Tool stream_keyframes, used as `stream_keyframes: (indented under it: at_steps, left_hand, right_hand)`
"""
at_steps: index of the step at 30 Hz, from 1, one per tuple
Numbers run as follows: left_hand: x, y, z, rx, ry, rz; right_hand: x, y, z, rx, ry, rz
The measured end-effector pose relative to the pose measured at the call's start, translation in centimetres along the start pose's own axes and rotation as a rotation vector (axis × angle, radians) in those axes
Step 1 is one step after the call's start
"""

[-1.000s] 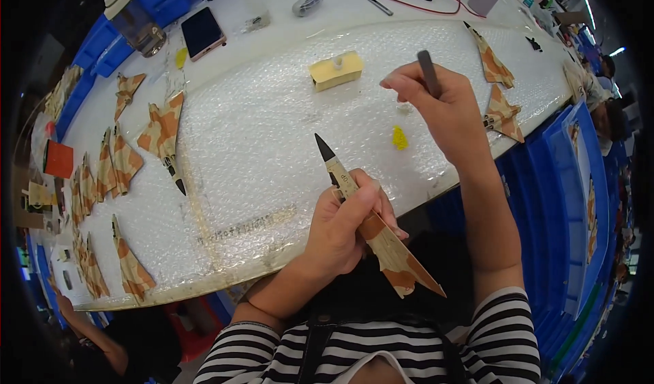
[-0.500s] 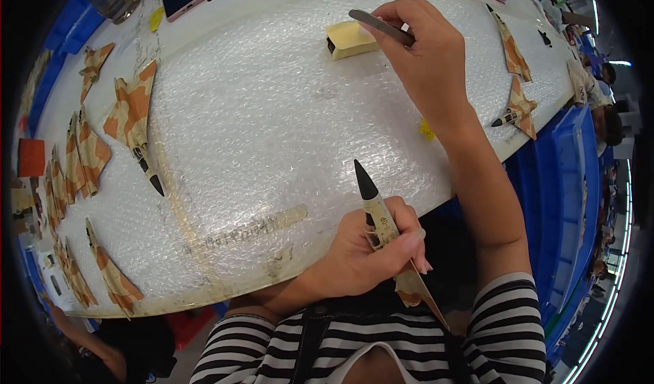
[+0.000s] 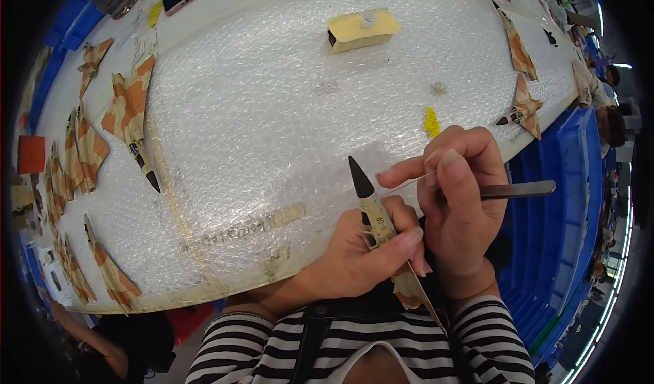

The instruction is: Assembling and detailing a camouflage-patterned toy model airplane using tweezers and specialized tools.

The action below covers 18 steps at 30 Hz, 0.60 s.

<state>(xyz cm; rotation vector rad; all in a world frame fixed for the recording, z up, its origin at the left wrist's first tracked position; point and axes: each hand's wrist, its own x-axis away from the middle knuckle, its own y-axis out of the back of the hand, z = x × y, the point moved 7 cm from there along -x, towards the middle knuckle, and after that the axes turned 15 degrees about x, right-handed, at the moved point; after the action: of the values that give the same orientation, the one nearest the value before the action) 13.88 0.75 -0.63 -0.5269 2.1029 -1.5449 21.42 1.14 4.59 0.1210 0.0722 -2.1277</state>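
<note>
The bubble-wrapped table (image 3: 286, 112) fills the view, finished camouflage jets (image 3: 129, 112) lined up around nine o'clock. Down at five o'clock the left hand (image 3: 354, 261) is clenched around the model jet (image 3: 378, 227), black nose aimed at twelve. The right hand (image 3: 456, 200) curls in from three o'clock, pinching the tweezers (image 3: 518, 190); whatever sits in the tips is likely tiny, too small to tell. The fuselage wants bracing firmly, wrists kept close, and the tips brought in slowly and level.
</note>
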Motion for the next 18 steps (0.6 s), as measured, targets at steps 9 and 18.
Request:
stream_keyframes:
  at_steps: [9, 18]
  left_hand:
    - [0.1, 0.12, 0.11, 0.008, 0.047, -0.021]
    - [0.01, -0.06, 0.03, 0.019, 0.027, -0.008]
  right_hand:
    - [0.28, -0.25, -0.12, 0.042, 0.034, 0.026]
    - [0.36, -0.28, -0.14, 0.035, 0.063, 0.037]
